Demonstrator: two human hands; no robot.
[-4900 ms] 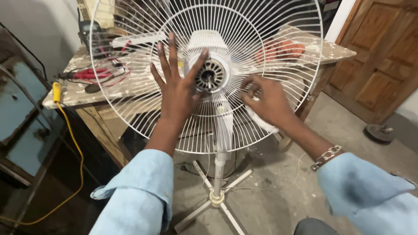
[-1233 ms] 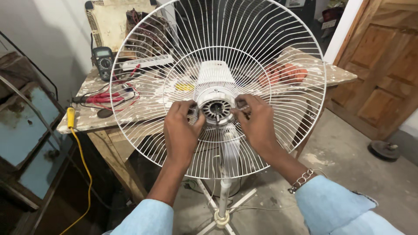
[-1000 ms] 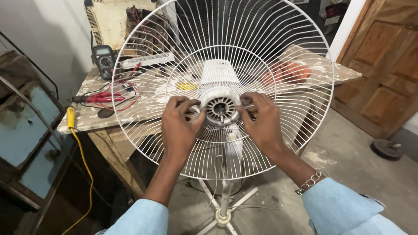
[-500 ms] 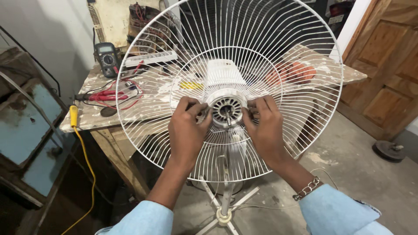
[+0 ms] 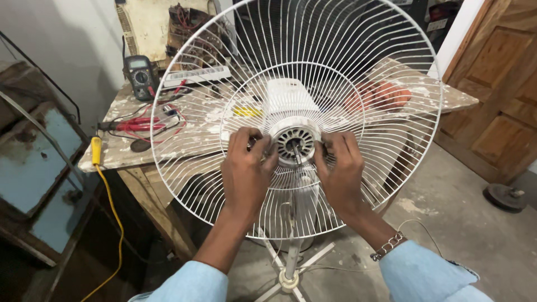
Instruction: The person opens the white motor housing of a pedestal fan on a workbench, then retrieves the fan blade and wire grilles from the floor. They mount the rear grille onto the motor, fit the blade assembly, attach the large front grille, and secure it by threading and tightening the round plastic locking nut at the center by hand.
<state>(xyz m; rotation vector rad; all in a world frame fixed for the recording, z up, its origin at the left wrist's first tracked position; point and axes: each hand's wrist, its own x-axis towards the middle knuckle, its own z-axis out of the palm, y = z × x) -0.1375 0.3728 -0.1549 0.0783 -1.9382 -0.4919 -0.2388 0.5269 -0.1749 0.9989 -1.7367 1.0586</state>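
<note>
Against the white fan guard (image 5: 358, 72), left hand (image 5: 246, 173) and right hand (image 5: 341, 170) pinch the motor hub (image 5: 295, 144) from both sides.

A single head-worn camera looked down and forward from close above the white fan guard (image 5: 296, 120), which filled most of the frame. Beyond the guard lay a workbench (image 5: 120, 151); right of it stood a wooden door (image 5: 498, 112).

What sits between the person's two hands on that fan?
In the head view, the round vented motor hub of the fan, with its shaft, sits between the left hand and right hand.
</note>
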